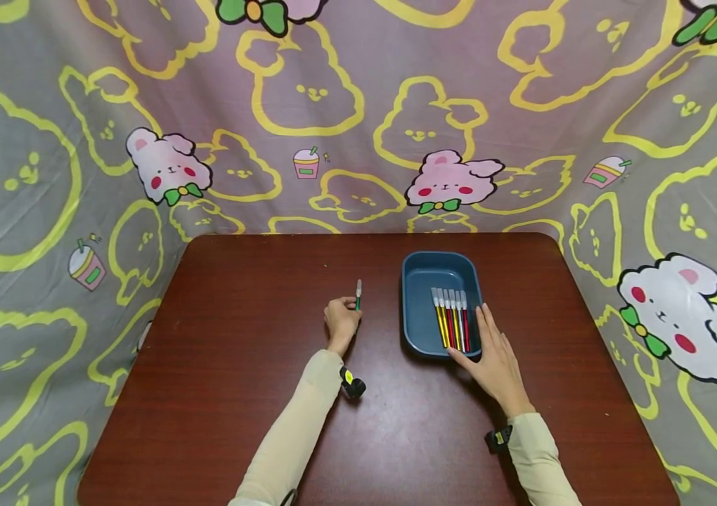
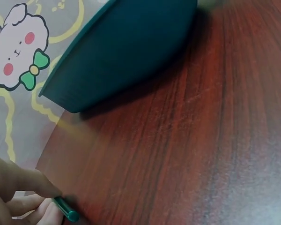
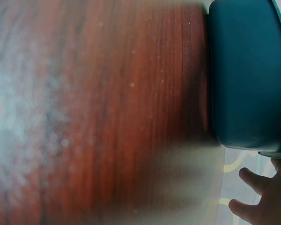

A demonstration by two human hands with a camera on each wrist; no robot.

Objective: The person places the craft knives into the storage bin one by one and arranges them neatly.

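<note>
My left hand (image 1: 342,320) pinches a slim green pen (image 1: 358,303) with a pale cap, over the table left of the blue tray (image 1: 408,309). In the left wrist view, the rounded green end of the pen (image 2: 65,210) sticks out from between thumb and fingers. Several pens (image 1: 450,320) with yellow, red and silvery barrels lie side by side in the tray, caps pointing away from me. My right hand (image 1: 496,362) is at the tray's near right corner, thumb by the near rim and fingers extended along the right side. Spread fingers (image 3: 253,180) show there in the right wrist view.
The brown wooden table (image 1: 251,316) carries the tray right of centre. A patterned cloth (image 1: 358,105) with cartoon rabbits hangs behind the table and along both sides. Wrist cameras (image 1: 352,384) sit on both wrists.
</note>
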